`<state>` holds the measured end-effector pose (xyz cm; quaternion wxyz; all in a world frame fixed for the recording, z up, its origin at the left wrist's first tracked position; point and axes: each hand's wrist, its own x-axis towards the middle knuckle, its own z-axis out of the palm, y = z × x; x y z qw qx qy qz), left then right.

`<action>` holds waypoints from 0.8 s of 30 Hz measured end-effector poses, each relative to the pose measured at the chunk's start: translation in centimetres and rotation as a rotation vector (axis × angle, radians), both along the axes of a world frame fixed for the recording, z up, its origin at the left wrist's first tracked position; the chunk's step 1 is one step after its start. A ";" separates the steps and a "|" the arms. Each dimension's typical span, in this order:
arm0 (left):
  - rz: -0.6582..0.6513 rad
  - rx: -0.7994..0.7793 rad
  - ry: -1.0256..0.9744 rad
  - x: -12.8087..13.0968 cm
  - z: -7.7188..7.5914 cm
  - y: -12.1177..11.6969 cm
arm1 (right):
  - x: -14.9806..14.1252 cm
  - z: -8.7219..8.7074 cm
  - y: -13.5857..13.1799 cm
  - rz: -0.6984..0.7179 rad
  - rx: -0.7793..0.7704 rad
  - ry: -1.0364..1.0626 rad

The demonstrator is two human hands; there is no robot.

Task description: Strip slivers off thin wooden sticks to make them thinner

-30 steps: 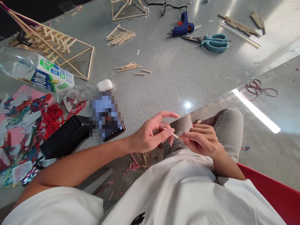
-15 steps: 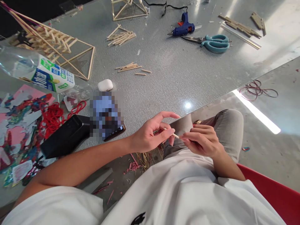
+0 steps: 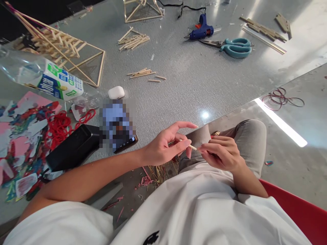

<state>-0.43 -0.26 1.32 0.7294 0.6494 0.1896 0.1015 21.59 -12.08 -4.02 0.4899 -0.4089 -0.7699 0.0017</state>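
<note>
Over my lap, just off the table's edge, my left hand (image 3: 168, 144) pinches a thin wooden stick (image 3: 193, 147) between thumb and fingers, its index finger stretched out. The right hand (image 3: 222, 153) is closed at the stick's other end, fingertips touching or very near it. A small bit of red shows behind its knuckles; what these fingers grip is hidden. On the table beyond lie a small group of cut sticks (image 3: 142, 73) and a larger pile of sticks (image 3: 135, 41).
Left stand a stick framework (image 3: 76, 66), a lying plastic bottle (image 3: 63, 80), a phone (image 3: 125, 144), a white case (image 3: 116, 92), a black box-like object (image 3: 74, 146) and red cord (image 3: 60, 124). A blue glue gun (image 3: 203, 30) and scissors (image 3: 236, 47) lie at the back.
Both hands keep almost the same pose around the stick. The whole view has shifted slightly, with the table things a little further right.
</note>
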 end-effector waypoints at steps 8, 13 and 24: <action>0.005 0.055 -0.018 -0.1 0.0 0.0 | 0.5 -0.1 0.1 -0.008 -0.003 0.018; -0.034 0.147 -0.038 0.0 0.3 0.2 | 0.6 0.3 0.6 -0.084 0.117 0.084; -0.033 0.188 -0.032 0.1 0.5 0.3 | -0.1 0.0 0.1 -0.131 0.154 0.327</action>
